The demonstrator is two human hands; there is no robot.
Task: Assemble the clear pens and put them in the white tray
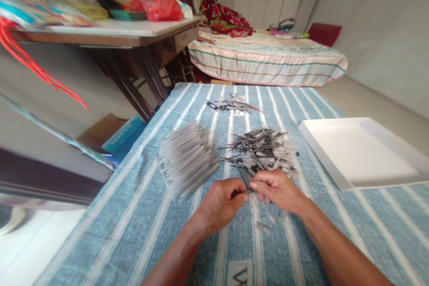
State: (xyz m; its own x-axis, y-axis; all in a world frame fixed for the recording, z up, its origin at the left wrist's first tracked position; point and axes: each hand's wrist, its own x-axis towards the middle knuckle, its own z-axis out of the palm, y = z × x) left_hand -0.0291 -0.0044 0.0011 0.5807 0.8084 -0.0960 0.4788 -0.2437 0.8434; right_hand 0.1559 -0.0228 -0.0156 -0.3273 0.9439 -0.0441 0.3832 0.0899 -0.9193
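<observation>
My left hand (224, 203) and my right hand (277, 190) meet at the middle of the striped cloth, fingertips pinched close together. Between them is a thin dark stick-like piece, which both seem to hold; its detail is blurred. Just beyond my right hand lies a loose pile of dark and clear thin pieces (264, 149). To the left of it, a neat stack of grey translucent tubes (189, 158) lies slanted. Several small clear pieces (263, 228) are scattered below my right hand. Farther back sits a small bunch of thin dark pieces (231, 106).
A shallow white box (372, 154) stands on the right of the blue striped cloth (134, 228). Behind are a bed (268, 60) and, at the left, a wooden table (134, 38) bearing a red plastic bag (164, 5). Red cords (40, 69) hang at the far left.
</observation>
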